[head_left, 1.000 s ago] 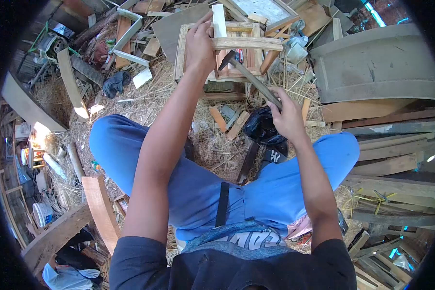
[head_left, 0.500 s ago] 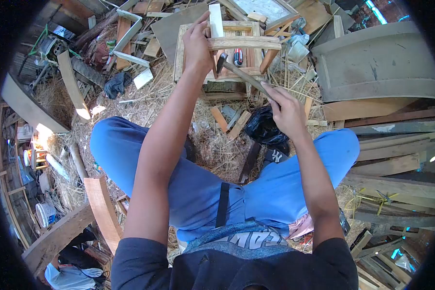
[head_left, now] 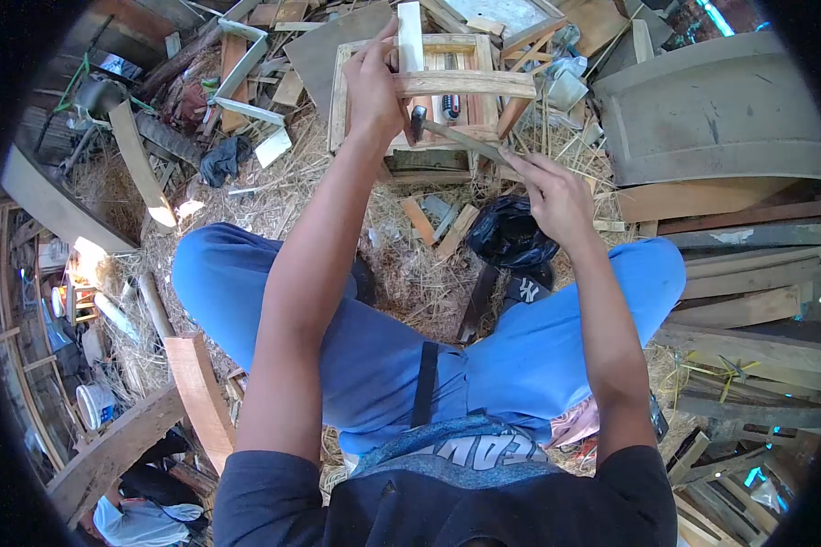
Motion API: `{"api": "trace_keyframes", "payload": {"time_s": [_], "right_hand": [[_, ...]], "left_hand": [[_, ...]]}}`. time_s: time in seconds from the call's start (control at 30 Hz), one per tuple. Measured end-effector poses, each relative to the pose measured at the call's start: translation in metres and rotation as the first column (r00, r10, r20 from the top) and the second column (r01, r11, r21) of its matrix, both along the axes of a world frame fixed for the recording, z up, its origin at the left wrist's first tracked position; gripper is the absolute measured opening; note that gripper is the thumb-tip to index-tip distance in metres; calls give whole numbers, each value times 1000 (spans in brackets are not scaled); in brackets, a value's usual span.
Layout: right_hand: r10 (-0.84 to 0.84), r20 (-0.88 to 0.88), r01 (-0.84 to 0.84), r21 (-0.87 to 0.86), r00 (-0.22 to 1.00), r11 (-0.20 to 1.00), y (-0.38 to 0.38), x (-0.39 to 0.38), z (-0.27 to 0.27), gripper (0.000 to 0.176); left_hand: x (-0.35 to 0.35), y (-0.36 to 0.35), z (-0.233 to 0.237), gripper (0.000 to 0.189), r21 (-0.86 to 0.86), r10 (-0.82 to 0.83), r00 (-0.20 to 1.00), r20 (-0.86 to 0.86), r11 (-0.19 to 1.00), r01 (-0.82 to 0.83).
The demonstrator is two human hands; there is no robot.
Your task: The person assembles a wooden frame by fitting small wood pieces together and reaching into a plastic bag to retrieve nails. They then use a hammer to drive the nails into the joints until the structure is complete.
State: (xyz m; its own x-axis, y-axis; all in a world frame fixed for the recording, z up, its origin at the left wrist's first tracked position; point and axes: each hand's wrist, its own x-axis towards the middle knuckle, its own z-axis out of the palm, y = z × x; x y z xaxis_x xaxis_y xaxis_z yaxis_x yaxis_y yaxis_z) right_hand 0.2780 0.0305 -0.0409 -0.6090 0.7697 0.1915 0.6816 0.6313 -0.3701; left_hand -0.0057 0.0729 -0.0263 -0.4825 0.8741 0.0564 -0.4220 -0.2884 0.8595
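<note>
My right hand (head_left: 554, 196) is wrapped round the end of a hammer's wooden handle. The hammer (head_left: 465, 139) reaches up and left, its metal head right beside the left leg of a small wooden frame (head_left: 465, 84). At that frame's left corner, my left hand (head_left: 374, 87) is closed round the wood, fingers pointing away from me. A pale flat strip of wood (head_left: 410, 36) stands out behind the frame, near my left fingertips. Under the frame lies a slatted wooden stool-like piece (head_left: 339, 109), with a red and black screwdriver-like handle (head_left: 451, 107) on it.
A black plastic bag (head_left: 511, 232) lies in front of my right knee, near short wood offcuts (head_left: 456, 230). A large curved panel (head_left: 716, 118) and stacked boards (head_left: 748, 273) fill the right side. Upright planks (head_left: 199, 397) stand at left. Straw and scraps cover the ground.
My right hand has moved slightly right and down with the hammer. The hammer head sits a little lower against the frame's leg. My left hand keeps its place on the frame.
</note>
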Motion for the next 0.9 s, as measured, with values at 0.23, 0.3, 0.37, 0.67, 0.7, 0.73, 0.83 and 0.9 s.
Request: {"api": "trace_keyframes", "payload": {"time_s": [0.23,0.3,0.37,0.67,0.7,0.73,0.83,0.9], "right_hand": [[16,-65,-15,16,998,1000,4,6,-6,56],[9,-72,-9,-7,997,1000,6,8,-10,55],[16,-150,-18,-15,989,1000,11,12,-17,54],[-28,-201,-10,-183,979,983,9,17,-29,57],[-28,-197,-8,-180,980,984,10,18,-30,57],[2,-224,-35,-147,975,988,10,18,-32,57],[1,-180,-32,-172,984,985,8,20,-24,55],[-25,-114,-1,-224,993,975,6,19,-22,54]], "left_hand": [[2,-3,8,48,-48,54,999,-8,997,-54],[2,-4,8,49,-58,67,998,12,996,-66],[1,-1,4,48,-71,103,995,11,992,-102],[13,-3,8,46,-98,111,979,-170,987,-129],[15,0,2,46,-95,111,980,-165,987,-128],[17,4,-4,44,-33,118,968,-222,991,-129],[20,10,-7,42,28,155,960,-232,988,-153],[19,9,-8,41,31,184,965,-190,983,-181]]}}
